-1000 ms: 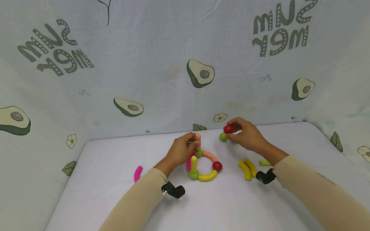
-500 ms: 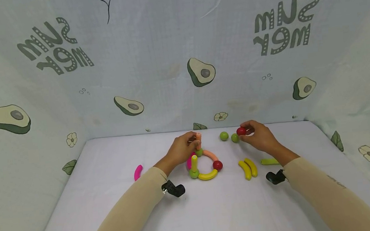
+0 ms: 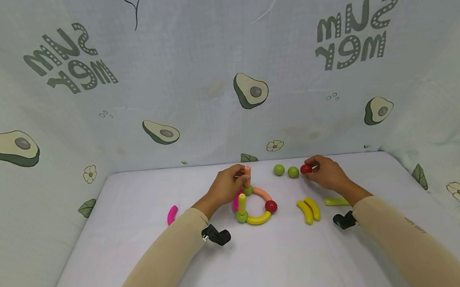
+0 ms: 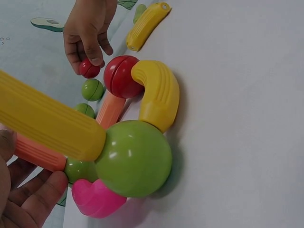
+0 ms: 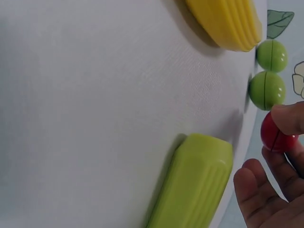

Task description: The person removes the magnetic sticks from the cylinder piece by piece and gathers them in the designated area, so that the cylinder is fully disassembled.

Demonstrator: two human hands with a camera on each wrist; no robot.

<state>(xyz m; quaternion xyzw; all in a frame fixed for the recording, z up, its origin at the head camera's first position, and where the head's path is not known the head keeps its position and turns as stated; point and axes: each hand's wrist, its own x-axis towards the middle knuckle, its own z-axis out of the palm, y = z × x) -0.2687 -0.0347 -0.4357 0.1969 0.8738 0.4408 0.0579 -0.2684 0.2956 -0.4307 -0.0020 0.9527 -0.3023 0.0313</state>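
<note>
My left hand pinches an upright orange stick standing on a green ball at the back of a ring. The ring also has a pink curved piece, an orange piece, a red ball, a yellow curved piece and a green ball bearing an upright yellow stick. My right hand holds another red ball between thumb and fingers, beside two loose green balls.
Two yellow curved pieces lie side by side right of the ring. A light green stick is near my right wrist. Far left lies a pink curved piece. A printed cloth stands behind the white table.
My right hand has moved right and slightly nearer with the red ball. A second green ball came into view beside the first. My left hand has stayed in place.
</note>
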